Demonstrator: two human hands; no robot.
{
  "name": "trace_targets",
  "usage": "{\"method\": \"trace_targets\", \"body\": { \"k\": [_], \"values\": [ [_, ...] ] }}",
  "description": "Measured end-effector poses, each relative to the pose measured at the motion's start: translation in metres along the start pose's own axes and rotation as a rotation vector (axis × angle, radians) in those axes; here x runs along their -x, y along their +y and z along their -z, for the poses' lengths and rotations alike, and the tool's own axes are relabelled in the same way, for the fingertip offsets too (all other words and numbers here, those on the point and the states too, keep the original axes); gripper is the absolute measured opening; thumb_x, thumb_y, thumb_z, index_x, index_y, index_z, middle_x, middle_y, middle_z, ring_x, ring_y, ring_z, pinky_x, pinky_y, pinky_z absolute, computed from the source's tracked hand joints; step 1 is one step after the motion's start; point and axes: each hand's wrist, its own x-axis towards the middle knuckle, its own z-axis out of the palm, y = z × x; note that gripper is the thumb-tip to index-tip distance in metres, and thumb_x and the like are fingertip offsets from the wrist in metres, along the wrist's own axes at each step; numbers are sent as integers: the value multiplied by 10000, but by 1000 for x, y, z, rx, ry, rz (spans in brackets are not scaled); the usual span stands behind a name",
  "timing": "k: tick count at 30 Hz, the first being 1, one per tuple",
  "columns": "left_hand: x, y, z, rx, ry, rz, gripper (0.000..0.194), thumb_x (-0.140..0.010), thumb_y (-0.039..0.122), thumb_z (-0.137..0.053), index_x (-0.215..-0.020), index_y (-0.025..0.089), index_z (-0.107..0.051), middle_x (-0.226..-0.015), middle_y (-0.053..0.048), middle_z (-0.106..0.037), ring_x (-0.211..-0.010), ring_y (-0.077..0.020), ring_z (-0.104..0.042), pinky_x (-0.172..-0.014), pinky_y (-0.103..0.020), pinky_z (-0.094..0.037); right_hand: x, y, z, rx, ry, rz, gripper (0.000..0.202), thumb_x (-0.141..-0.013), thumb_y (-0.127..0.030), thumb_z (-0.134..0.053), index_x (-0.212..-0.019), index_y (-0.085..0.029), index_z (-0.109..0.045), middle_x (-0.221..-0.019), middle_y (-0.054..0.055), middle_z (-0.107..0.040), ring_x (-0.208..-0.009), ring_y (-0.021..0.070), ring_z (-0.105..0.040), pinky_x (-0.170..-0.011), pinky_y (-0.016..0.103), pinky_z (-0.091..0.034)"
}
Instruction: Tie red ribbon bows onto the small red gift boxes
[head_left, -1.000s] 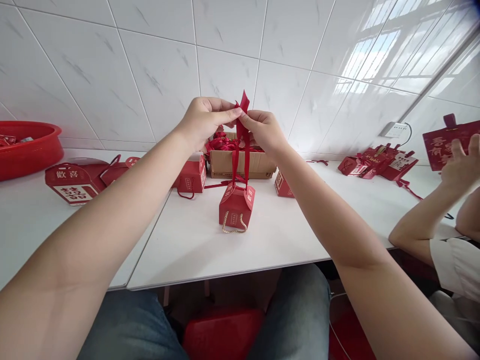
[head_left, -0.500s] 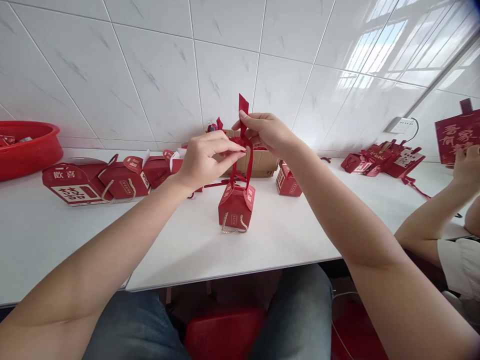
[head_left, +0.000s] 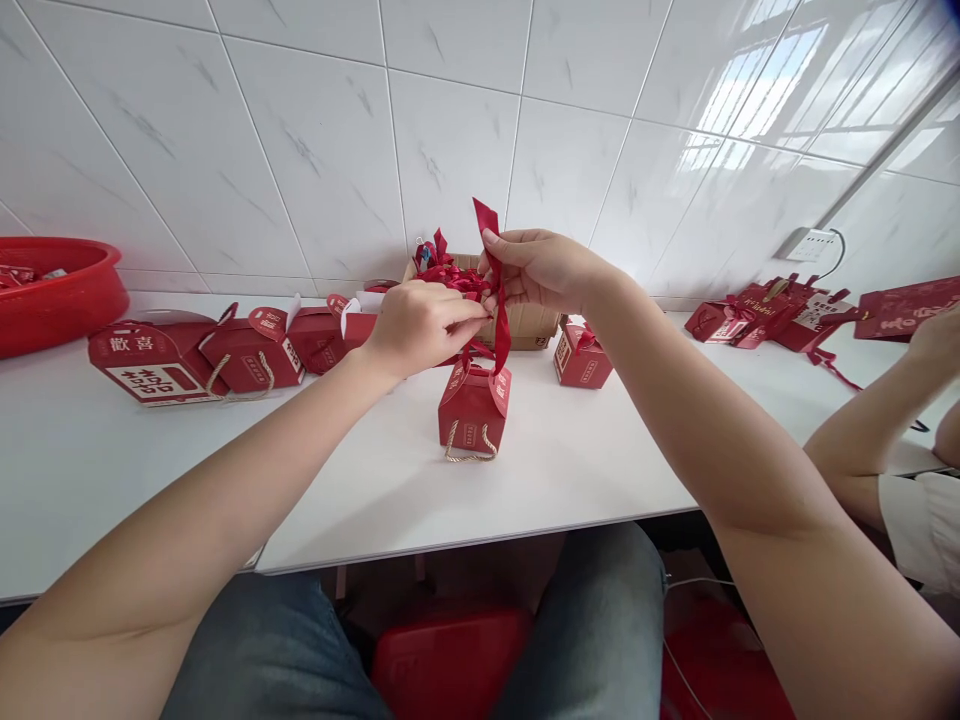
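Note:
A small red gift box [head_left: 472, 412] with a gold rope handle stands upright on the white table. From its top rises a red ribbon [head_left: 502, 330], pulled upward. My right hand [head_left: 536, 265] pinches the ribbon near its upper end, which sticks up above the fingers. Close beside it on the left, my left hand [head_left: 433, 322] has its fingers closed on the ribbon lower down, just over the box. The fingertips partly hide where the ribbon crosses. Behind my hands is a cardboard box [head_left: 531, 325] heaped with red ribbons.
Several red gift boxes [head_left: 161, 360] stand in a row on the left, near a red basin [head_left: 67, 300]. Another red box [head_left: 583, 358] stands right of centre. At the far right, a co-worker's hand [head_left: 937, 340] holds a red box; more red boxes [head_left: 765, 315] lie by the wall.
My left hand has moved slightly down and the ribbon between my hands sits lower and closer to the box. The co-worker has lowered the red box at the right.

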Motion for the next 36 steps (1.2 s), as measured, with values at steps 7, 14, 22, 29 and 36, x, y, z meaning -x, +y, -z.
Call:
{"method": "trace_targets", "body": {
  "k": [7,14,22,29,36],
  "values": [
    [-19,4,5,615,149,514,236,-799,392,-621,-670,194,-623,-694,-22,-644,-698,-161,-602,-664,-298,-474,7,-6,-18,756,248,491,397,-940,-248,-516,-557,-200,-425,-588,-5,-407,-676,138,-487,-695,288,-401],
    [-39,-7,10,1049,-85,776,167,-778,335,-567,-697,190,-584,-680,-42,-615,-634,-177,-606,-500,-293,-426,6,17,-14,704,232,624,257,-925,-292,-529,-685,-208,-562,-841,43,-571,-923,194,-554,-865,351,-446],
    [-47,1,-3,1108,-157,868,210,-721,377,-716,-760,202,-607,-645,-23,-602,-610,-169,-603,-494,-319,-460,18,33,-11,566,263,613,288,-924,-416,-517,-771,-210,-648,-1080,69,-626,-1074,220,-578,-965,398,-463],
    [-30,-14,1,1134,-155,934,260,-674,407,-774,-804,217,-651,-834,-44,-677,-744,-183,-627,-544,-325,-426,51,53,2,459,232,522,343,-903,-508,-531,-820,-226,-707,-1296,64,-567,-1282,234,-488,-1053,400,-423],
    [35,-71,22,990,-41,1149,479,-508,540,-863,-788,241,-613,-787,12,-662,-782,-177,-600,-654,-357,-447,106,131,27,356,270,98,395,-864,-579,-535,-731,-232,-670,-979,71,-666,-970,248,-612,-879,409,-481]
  ]
}}
